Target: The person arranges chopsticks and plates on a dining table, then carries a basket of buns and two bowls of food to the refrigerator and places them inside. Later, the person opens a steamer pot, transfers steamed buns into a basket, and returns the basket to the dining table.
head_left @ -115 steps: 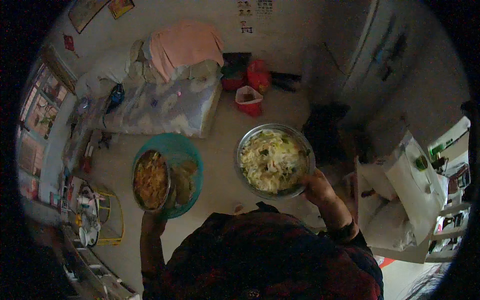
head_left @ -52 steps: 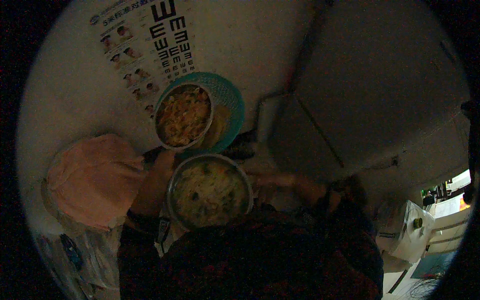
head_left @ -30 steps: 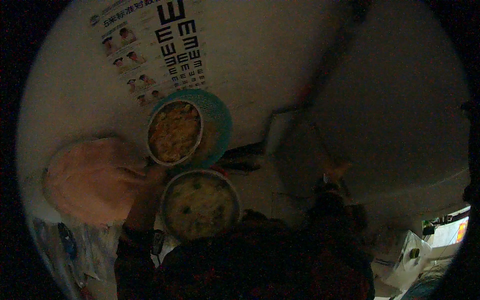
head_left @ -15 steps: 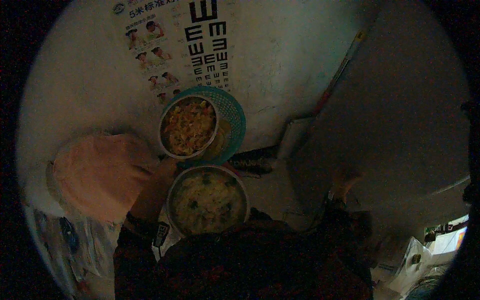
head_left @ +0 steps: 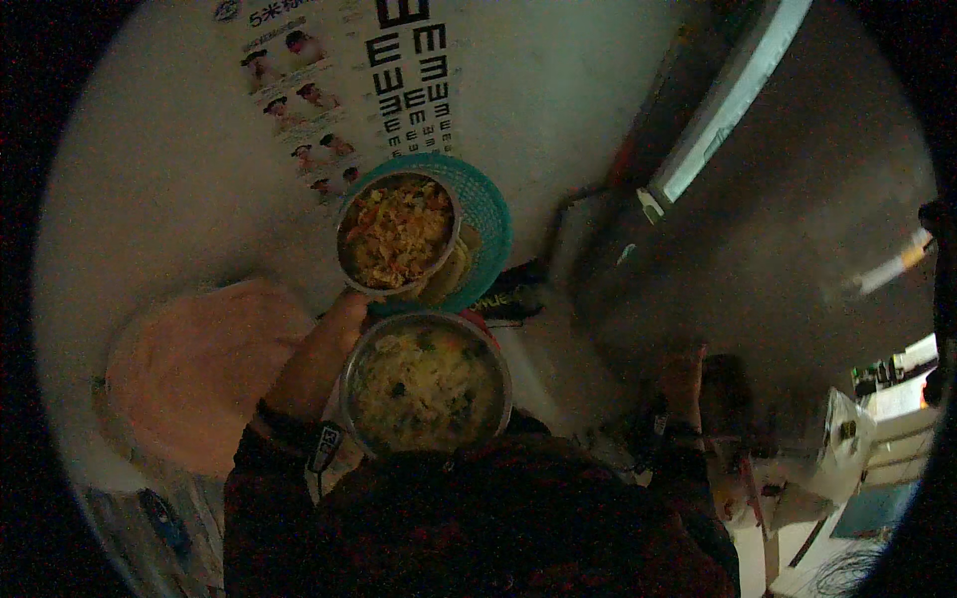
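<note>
I see a round bowl [head_left: 429, 384] low in the middle, its open top facing me. The left hand [head_left: 339, 324] grips the green basket [head_left: 488, 224], fingers mostly hidden. The right hand [head_left: 683, 377] is blurry; I can't tell its fingers. A pale bar [head_left: 733, 105] newly shows, upper right.

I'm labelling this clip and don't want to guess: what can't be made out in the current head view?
All in the head view:
- Left hand: most fingers hidden by the dishes.
- Right hand: finger positions lost to dimness and blur.
- Teal basket: contents partly covered by the upper bowl.
- Lower bowl: near rim hidden by dark clothing.
- Wall chart: top cut off by the picture's edge.
</note>
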### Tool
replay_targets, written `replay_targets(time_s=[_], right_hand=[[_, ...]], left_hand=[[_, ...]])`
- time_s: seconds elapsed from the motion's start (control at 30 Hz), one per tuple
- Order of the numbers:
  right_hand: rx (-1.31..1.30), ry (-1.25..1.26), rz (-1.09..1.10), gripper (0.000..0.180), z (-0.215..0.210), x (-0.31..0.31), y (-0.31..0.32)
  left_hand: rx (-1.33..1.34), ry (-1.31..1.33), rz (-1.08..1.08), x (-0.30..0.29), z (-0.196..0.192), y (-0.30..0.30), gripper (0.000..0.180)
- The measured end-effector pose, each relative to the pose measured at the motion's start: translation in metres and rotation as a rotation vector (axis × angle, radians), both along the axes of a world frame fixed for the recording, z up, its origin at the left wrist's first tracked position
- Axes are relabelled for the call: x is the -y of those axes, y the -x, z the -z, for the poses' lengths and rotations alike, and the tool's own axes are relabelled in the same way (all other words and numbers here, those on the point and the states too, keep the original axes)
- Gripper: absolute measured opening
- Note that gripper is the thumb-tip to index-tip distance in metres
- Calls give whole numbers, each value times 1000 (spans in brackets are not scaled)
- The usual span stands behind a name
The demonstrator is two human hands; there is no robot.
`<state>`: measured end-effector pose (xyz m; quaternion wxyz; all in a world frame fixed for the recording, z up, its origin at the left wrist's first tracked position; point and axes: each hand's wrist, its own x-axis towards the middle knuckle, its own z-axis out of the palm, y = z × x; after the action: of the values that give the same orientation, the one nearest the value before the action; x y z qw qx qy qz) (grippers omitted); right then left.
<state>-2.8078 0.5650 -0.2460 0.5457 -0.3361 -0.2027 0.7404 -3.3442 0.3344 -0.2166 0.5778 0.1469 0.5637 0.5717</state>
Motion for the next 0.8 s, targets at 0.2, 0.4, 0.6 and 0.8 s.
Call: replay_targets(time_s=[0.2,0.4,0.6,0.8], right_hand=[[188,48,-182,50,-4,91,-56],[320,134,-184,54,-18,195,-88],[388,227,-90,59,-20,288,-106],[408,249,-152,66,-14,327,-75]], left_hand=[[1,-18,132,-2,1,-24,42],[-1,-31,264,-24,1,-30,42],[4,-35,388,-46,6,-42,42],[8,-30,488,-68,2,-58,42]])
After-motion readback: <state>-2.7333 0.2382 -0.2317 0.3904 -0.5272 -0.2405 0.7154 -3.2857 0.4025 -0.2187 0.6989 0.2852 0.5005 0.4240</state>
